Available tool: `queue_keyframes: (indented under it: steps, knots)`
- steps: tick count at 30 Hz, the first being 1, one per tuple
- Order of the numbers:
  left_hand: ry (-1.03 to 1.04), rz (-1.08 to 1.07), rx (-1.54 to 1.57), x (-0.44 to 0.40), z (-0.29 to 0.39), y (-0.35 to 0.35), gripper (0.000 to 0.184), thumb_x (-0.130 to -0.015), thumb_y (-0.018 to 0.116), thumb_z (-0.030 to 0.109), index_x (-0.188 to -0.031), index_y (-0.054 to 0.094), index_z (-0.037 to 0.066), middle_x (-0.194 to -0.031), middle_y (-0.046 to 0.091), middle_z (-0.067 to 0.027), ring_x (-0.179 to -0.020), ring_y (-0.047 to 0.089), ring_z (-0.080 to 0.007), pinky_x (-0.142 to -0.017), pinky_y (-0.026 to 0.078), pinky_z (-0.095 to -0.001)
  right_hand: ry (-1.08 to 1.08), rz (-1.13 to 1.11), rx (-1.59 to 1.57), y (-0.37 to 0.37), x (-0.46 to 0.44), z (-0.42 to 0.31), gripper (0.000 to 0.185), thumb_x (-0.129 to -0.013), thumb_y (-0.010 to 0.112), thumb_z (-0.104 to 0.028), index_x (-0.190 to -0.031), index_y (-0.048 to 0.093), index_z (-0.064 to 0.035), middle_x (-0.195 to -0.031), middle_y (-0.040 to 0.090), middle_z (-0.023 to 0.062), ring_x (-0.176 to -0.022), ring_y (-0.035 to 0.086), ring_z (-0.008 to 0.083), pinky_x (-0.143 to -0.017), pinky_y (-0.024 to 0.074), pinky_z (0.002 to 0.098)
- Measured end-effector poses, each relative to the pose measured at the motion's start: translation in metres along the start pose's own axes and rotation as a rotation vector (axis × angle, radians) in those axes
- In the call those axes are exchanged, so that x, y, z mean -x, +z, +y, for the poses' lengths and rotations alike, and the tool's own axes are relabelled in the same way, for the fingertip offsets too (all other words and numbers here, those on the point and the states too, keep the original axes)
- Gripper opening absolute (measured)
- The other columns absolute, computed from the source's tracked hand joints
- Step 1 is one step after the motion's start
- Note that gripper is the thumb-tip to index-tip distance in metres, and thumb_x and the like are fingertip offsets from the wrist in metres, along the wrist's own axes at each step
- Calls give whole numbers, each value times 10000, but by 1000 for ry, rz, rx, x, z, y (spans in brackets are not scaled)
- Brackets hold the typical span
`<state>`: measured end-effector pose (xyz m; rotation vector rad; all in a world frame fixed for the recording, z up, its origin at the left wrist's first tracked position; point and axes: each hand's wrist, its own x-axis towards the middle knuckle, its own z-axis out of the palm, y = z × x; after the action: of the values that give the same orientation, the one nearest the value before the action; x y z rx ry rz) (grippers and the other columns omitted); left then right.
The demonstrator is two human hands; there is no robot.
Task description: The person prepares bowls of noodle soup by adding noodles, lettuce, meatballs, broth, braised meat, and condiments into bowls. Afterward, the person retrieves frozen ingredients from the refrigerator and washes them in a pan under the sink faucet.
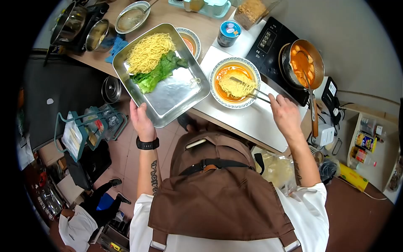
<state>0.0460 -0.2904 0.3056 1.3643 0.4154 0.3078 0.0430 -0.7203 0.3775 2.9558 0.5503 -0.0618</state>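
My left hand (142, 122) grips the near corner of a rectangular metal tray (174, 98), tilted above the counter's edge. Yellow noodles (150, 52) and green lettuce leaves (157, 73) lie at the tray's far left, with a few stray strands on the right. In my right hand (286, 114) are metal tongs (262, 97), their tips in a nest of noodles (235, 86). Those noodles sit in orange broth inside a blue-patterned bowl (213, 90) on the white board. The tray's right corner comes close to the bowl's rim in this view.
On the right, a saucepan (318, 69) with orange sauce and a ladle rests on a black induction cooker (266, 42). Behind the bowl stands a blue can (229, 31). Another bowl (194, 38) is partly hidden by the tray. At lower left is another person (79, 227).
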Motion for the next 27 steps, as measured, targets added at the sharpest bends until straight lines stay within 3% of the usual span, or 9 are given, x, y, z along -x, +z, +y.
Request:
queue_keyframes:
  steps: [5,11,13,17,22,27]
  knots:
    - [-15,-6,22,1,-7,1,425,-965,455,83,-1371,492,-34,-1212,607,-71,-1078,554,-142,-973,423,-288,-10,-124,52,-58,-5,8,310,-880,513,-98,-1157,639,-35,-915,595,92,-842,652,250,-735,540,375]
    - [-58,1,36,2,-12,-7,410,-968,455,74,-1363,507,-24,-1237,608,-85,-1111,566,-162,-981,430,-302,209,-359,-120,-113,0,13,305,-832,684,-145,-1125,689,-62,-953,643,121,-893,660,313,-775,529,423]
    - [-69,3,42,2,-14,-10,412,-968,453,76,-1365,505,-25,-1244,604,-88,-1112,565,-163,-984,427,-301,322,-390,-246,-109,0,13,305,-820,714,-151,-1112,708,-62,-954,659,136,-908,660,336,-793,526,435]
    - [-54,-9,45,4,-11,-11,420,-968,448,78,-1371,496,-27,-1257,595,-93,-1109,566,-169,-983,431,-304,285,-349,-311,-58,1,1,286,-854,689,-169,-1117,716,-60,-960,678,157,-919,663,361,-832,522,453]
    - [-82,-9,19,4,-13,-19,423,-965,443,77,-1373,489,-27,-1243,594,-90,-1096,560,-163,-976,428,-301,269,-247,-291,6,0,-16,205,-888,638,-145,-1066,725,-93,-931,691,141,-868,666,355,-788,533,441]
    - [-94,17,22,8,-10,-25,427,-960,438,71,-1372,489,-28,-1244,589,-92,-1101,549,-160,-976,422,-304,292,-108,-413,9,19,-10,171,-905,633,-126,-1043,719,-75,-912,687,125,-827,655,358,-750,525,425]
